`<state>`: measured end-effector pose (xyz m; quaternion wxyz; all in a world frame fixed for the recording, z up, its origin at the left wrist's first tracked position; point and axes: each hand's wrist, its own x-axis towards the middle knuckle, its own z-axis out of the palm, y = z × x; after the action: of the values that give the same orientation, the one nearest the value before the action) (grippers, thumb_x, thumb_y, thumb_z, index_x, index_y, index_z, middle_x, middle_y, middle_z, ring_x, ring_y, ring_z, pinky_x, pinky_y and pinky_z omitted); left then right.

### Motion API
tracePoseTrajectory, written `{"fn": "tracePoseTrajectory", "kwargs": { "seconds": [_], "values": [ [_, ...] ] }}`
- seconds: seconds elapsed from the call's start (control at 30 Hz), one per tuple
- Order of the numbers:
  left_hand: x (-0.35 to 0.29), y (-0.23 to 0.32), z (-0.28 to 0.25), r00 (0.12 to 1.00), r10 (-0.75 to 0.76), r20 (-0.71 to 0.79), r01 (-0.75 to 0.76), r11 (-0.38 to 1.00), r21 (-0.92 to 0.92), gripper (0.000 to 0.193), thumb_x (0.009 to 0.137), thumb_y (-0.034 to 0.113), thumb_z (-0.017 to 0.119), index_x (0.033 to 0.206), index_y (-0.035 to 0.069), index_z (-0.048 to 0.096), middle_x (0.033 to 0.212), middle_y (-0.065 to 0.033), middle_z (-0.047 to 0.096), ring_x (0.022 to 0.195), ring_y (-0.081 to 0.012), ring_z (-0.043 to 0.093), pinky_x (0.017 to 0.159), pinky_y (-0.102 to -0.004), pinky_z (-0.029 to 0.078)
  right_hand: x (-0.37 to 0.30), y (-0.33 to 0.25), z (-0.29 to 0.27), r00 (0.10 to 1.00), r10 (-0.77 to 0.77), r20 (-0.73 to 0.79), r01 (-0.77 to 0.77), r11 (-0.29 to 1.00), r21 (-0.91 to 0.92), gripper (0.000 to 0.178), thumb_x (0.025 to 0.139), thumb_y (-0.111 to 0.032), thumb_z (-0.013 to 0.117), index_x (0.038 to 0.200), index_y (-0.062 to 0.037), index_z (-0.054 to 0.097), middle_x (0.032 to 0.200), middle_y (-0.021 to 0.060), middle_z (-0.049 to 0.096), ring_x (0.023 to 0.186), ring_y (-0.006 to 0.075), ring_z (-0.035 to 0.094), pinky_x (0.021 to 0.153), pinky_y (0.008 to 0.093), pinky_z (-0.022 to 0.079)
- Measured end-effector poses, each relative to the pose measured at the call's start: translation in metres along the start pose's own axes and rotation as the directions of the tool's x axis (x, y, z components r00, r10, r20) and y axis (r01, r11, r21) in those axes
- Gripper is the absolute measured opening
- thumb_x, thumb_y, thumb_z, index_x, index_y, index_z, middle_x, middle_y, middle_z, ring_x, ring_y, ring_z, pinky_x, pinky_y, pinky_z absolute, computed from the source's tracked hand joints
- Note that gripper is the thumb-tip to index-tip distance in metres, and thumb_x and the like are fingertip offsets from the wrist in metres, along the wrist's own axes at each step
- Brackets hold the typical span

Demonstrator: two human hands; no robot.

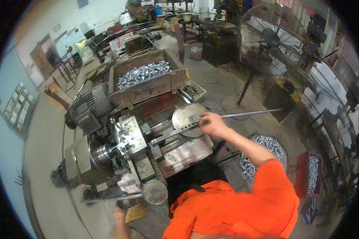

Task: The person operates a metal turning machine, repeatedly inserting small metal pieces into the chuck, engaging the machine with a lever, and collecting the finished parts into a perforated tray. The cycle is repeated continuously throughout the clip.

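My right hand [213,124] is closed at the inner end of a long metal lever [253,113], beside a round metal disc [184,115] on the lathe-like machine [133,137]. A flat bar with a row of holes [173,134] runs from under that hand toward the middle of the machine. My left hand [119,215] is low at the left, just below a second lever [121,197] that ends at a smaller round disc [154,192]. Blur and a dark shape hide its fingers. The chuck [99,153] sits at the machine's left.
Behind the machine stands a wooden box [147,85] full of small shiny metal parts. A motor [85,111] is to its left. At right are a basin of similar parts [263,153], a red bin [303,175] and a large standing fan [269,40].
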<state>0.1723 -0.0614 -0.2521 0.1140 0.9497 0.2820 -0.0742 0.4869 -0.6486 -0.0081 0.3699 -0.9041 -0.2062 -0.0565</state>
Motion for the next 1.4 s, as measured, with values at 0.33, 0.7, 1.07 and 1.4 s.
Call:
{"fn": "tracePoseTrajectory", "kwargs": {
  "seconds": [0.33, 0.7, 1.07, 1.4],
  "values": [
    [-0.002, -0.034, -0.031, 0.967, -0.032, -0.254, 0.091, 0.970, 0.224, 0.034, 0.070, 0.036, 0.071, 0.095, 0.015, 0.062, 0.093, -0.0116, 0.062, 0.082, -0.0313, 0.060, 0.070, -0.0427, 0.048, -0.056, 0.156, -0.097, 0.881, 0.461, -0.105, -0.395, 0.596, -0.699, 0.043, 0.063, -0.016, 0.061, 0.106, -0.0093, 0.060, 0.113, 0.0140, 0.057, 0.105, 0.0312, 0.054, 0.090, 0.0389, 0.044],
    [-0.023, 0.042, -0.150, 0.833, -0.548, -0.078, 0.079, 0.257, -0.963, 0.055, 0.086, 0.045, 0.056, 0.103, -0.007, 0.055, 0.070, -0.0167, 0.063, 0.050, -0.0196, 0.060, 0.047, -0.0294, 0.051, -0.141, 0.184, -0.066, 0.802, 0.578, -0.153, -0.484, 0.477, -0.734, 0.034, 0.058, -0.021, 0.065, 0.087, -0.0046, 0.060, 0.083, 0.0177, 0.063, 0.080, 0.0362, 0.061, 0.072, 0.0440, 0.049],
    [0.021, 0.070, -0.112, 0.768, -0.604, -0.212, -0.028, 0.299, -0.954, 0.014, 0.078, 0.014, 0.054, 0.086, 0.001, 0.053, 0.068, -0.0055, 0.056, 0.050, -0.0143, 0.053, 0.039, -0.0278, 0.043, -0.238, 0.062, 0.016, 0.781, 0.621, -0.068, -0.621, 0.784, 0.027, 0.025, 0.059, -0.022, 0.054, 0.073, -0.0011, 0.052, 0.058, 0.0109, 0.050, 0.054, 0.0242, 0.047, 0.052, 0.0345, 0.039],
    [0.018, 0.067, -0.121, 0.792, -0.588, -0.167, 0.043, 0.326, -0.945, 0.015, 0.081, 0.017, 0.054, 0.084, 0.002, 0.054, 0.063, -0.0063, 0.053, 0.048, -0.0162, 0.052, 0.040, -0.0300, 0.043, -0.234, 0.056, 0.012, 0.753, 0.656, -0.054, -0.652, 0.732, -0.197, 0.032, 0.059, -0.019, 0.058, 0.085, 0.0004, 0.057, 0.062, 0.0150, 0.051, 0.057, 0.0260, 0.051, 0.055, 0.0364, 0.042]
  ]
}}
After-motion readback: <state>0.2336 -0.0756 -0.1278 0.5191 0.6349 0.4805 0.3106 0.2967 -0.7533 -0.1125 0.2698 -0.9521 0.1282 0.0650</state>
